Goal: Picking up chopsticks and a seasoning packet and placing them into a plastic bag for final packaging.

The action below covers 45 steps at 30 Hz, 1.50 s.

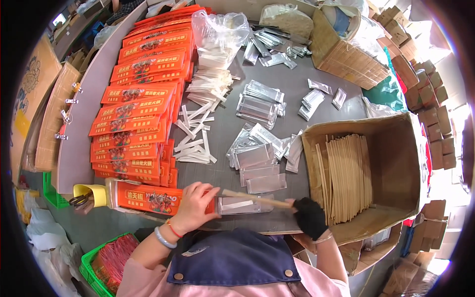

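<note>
My right hand (310, 218), in a black glove, pinches one end of a pair of wooden chopsticks (264, 199) that points left toward my other hand. Below the chopsticks, a clear plastic packet (241, 205) with a white strip in it lies near the table's front edge. My left hand (194, 207), bare with a bracelet and red cord at the wrist, rests on the right end of a red printed sleeve (148, 199); its thumb stands apart from the fingers. That sleeve lies in a low cardboard holder. More red sleeves (133, 106) are stacked in overlapping rows behind it.
Right of the table's middle stands a cardboard box (396, 163) holding many chopsticks (346, 178). Clear packets (260, 153) and thin white strips (198, 133) lie in piles. Scissors (79, 200) sit in a yellow holder (97, 194) at left. A green crate (89, 262) stands below.
</note>
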Available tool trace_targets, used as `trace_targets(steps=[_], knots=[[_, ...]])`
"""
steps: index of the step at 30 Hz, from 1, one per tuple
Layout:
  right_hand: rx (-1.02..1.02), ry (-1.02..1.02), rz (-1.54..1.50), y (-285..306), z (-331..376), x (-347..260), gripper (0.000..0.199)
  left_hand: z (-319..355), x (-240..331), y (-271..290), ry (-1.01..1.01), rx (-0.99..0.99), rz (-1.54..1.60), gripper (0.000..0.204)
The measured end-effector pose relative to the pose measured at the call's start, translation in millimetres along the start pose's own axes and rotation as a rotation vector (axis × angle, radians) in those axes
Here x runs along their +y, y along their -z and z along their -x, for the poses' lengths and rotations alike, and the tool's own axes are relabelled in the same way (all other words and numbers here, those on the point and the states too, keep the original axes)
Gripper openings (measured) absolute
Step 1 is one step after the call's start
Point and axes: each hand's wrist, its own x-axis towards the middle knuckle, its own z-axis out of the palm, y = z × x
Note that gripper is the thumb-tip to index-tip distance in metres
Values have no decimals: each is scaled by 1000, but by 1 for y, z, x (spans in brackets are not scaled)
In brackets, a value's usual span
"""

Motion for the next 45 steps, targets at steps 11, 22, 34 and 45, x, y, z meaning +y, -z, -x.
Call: trace_targets(steps=[11, 22, 34, 45], knots=[[140, -27, -73, -59, -41, -22, 8, 2, 13, -25, -49, -53, -134, 75], [228, 214, 8, -61, -52, -63, 66, -31, 19, -23, -266, -184, -292, 34], [266, 113, 131, -20, -38, -51, 58, -31, -39, 75, 169, 271, -258, 42], [-44, 140, 280, -34, -36, -64, 59, 28, -28, -42, 408, 195, -74, 94]])
